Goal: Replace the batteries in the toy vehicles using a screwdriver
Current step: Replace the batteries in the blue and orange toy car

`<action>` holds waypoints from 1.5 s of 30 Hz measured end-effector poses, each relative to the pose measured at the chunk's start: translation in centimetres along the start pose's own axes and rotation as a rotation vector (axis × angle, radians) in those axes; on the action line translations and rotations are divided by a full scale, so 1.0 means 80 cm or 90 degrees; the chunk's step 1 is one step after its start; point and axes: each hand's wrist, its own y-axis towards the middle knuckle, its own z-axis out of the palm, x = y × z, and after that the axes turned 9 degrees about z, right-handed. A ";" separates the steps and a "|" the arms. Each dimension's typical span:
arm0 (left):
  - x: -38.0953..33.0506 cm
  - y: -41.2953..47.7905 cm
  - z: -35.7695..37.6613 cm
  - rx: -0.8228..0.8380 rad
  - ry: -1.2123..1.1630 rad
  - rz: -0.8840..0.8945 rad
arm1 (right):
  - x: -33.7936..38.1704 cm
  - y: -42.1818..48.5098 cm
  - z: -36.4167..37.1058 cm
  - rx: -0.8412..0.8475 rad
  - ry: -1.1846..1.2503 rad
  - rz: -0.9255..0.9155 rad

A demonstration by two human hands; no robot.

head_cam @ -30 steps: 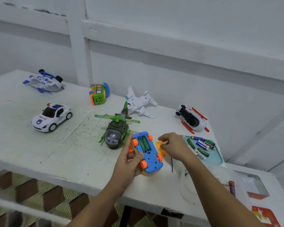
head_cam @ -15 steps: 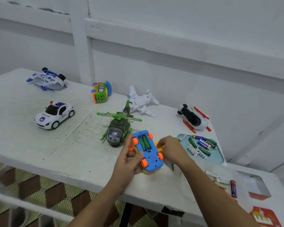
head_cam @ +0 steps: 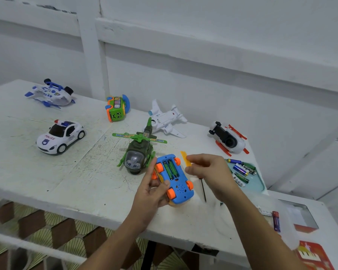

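My left hand (head_cam: 151, 189) holds a blue toy car (head_cam: 174, 179) with orange wheels, turned belly up. Its battery bay is uncovered and shows two green batteries (head_cam: 170, 169). My right hand (head_cam: 210, 171) pinches a small yellow battery cover (head_cam: 185, 158) just above the car's far end. A screwdriver (head_cam: 203, 189) lies on the table under that hand, its thin shaft pointing toward me. A teal tray (head_cam: 259, 185) to the right carries several loose batteries (head_cam: 242, 170).
On the white table (head_cam: 47, 178) stand a green helicopter (head_cam: 138, 152), a police car (head_cam: 60, 136), a white and blue aircraft (head_cam: 50, 93), a green bus (head_cam: 116, 108), a white plane (head_cam: 167, 119) and an overturned white and red toy (head_cam: 229, 140). Boxes (head_cam: 312, 254) sit lower right.
My right hand has lifted the yellow cover off the table and now holds it above the car. The screwdriver under it has come back into sight.
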 end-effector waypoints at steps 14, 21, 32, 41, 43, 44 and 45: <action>-0.004 0.001 -0.001 0.020 0.022 -0.008 | -0.015 -0.021 0.050 -0.071 -0.333 -0.180; -0.005 0.001 -0.002 0.017 0.034 -0.006 | -0.013 -0.018 0.051 -0.059 -0.348 -0.170; -0.007 0.000 0.001 0.018 0.041 0.000 | -0.015 -0.017 0.055 -0.087 -0.352 -0.165; -0.005 0.000 0.000 0.016 0.049 -0.007 | -0.015 -0.007 0.040 -0.033 -0.286 -0.135; -0.005 0.000 0.000 0.016 0.046 -0.007 | -0.016 -0.004 0.034 -0.013 -0.265 -0.121; -0.005 0.001 0.000 0.017 0.045 -0.007 | -0.016 -0.002 0.032 -0.007 -0.256 -0.117; -0.004 0.001 0.000 0.019 0.041 -0.007 | -0.016 -0.002 0.031 -0.003 -0.245 -0.116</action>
